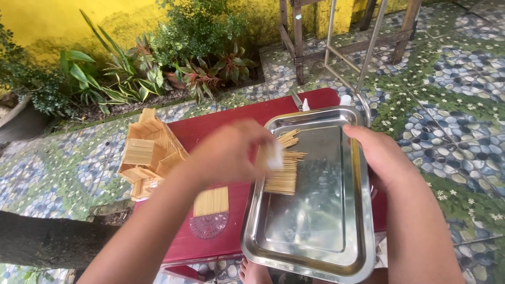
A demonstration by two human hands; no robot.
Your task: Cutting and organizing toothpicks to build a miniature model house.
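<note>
Head cam: my left hand [229,152] is blurry, fingers curled over the near end of the stick bundle [283,165] w/ something small and white pinched in them. Sticks lie in the steel tray [315,247], left side, long axis running away from me. Right hand [381,155] rests on the tray's right rim, grip hidden, can't tell. Left is def nearer.
</note>
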